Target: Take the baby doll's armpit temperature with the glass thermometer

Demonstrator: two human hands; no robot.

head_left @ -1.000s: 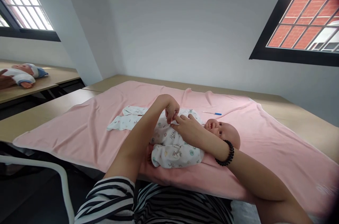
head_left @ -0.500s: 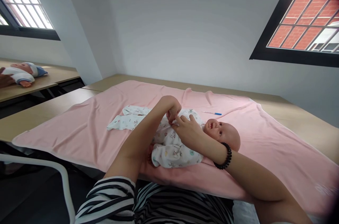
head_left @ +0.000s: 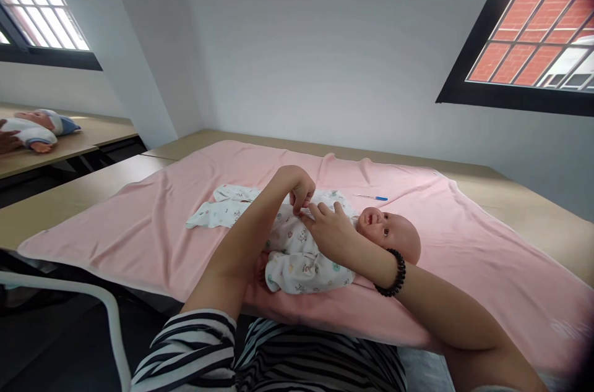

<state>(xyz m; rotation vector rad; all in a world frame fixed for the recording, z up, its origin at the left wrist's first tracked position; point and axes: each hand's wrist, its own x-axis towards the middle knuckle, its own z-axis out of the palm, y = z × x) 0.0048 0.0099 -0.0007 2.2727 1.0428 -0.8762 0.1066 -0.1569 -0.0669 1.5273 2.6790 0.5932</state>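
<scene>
A baby doll (head_left: 392, 234) lies on its back with its bald head to the right, dressed in a white printed romper (head_left: 306, 271). Over the doll's belly, my left hand (head_left: 301, 190) is bent at the wrist, its fingers closed on the front of the romper. My right hand (head_left: 329, 228) comes in from the chest side, thumb and index finger pinched at the same spot, the other fingers loosely curled. The two hands' fingertips nearly meet. Exactly which bit of cloth lies between them is hidden. The romper's legs stretch flat to the left.
Under the doll a pink blanket (head_left: 153, 213) covers the wooden table (head_left: 524, 194). A blue-capped pen-like stick (head_left: 371, 197) lies beyond the doll. On another table at left lies a second doll (head_left: 39, 131), with another person's hand (head_left: 8, 137) on it. A white curved tube (head_left: 109, 311) stands at lower left.
My left hand has shifted very slightly left and up, and both hands stay at the romper's front. The view has moved a little. The doll lies as before.
</scene>
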